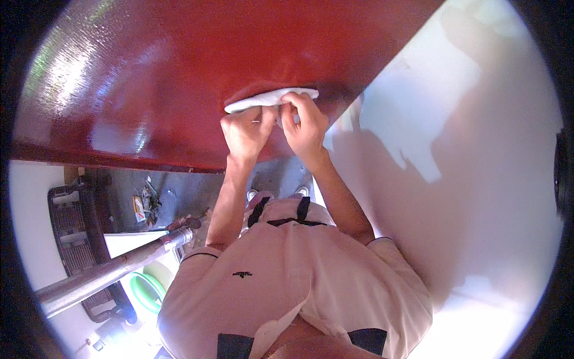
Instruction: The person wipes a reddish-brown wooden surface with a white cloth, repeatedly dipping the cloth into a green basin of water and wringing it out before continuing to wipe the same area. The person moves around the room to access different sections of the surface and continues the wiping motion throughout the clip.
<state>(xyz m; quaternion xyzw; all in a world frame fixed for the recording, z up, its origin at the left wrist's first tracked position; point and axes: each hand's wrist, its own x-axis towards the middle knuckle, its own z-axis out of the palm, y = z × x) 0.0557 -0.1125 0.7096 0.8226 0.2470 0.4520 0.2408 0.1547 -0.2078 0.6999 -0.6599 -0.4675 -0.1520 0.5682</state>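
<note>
A folded white cloth or pad point(258, 99) lies along the glossy dark-red surface of a large panel point(193, 58). My left hand point(244, 134) grips its near side with the fingers curled in, and a small pale sliver shows by those fingers. On the other half, my right hand point(307, 123) pinches the pad's edge between thumb and fingers. Both hands are close together, nearly touching at the middle of the pad. The pad's far face is hidden; whether all of it touches the red surface I cannot tell.
A white wall point(448, 179) with shadows rises close on my right. At lower left a metal pole point(112, 273) slants inward, with a coiled green hose point(145, 291) beneath it and a dark slatted rack point(76, 238) behind. Small clutter point(145, 202) sits on the grey floor point(179, 193).
</note>
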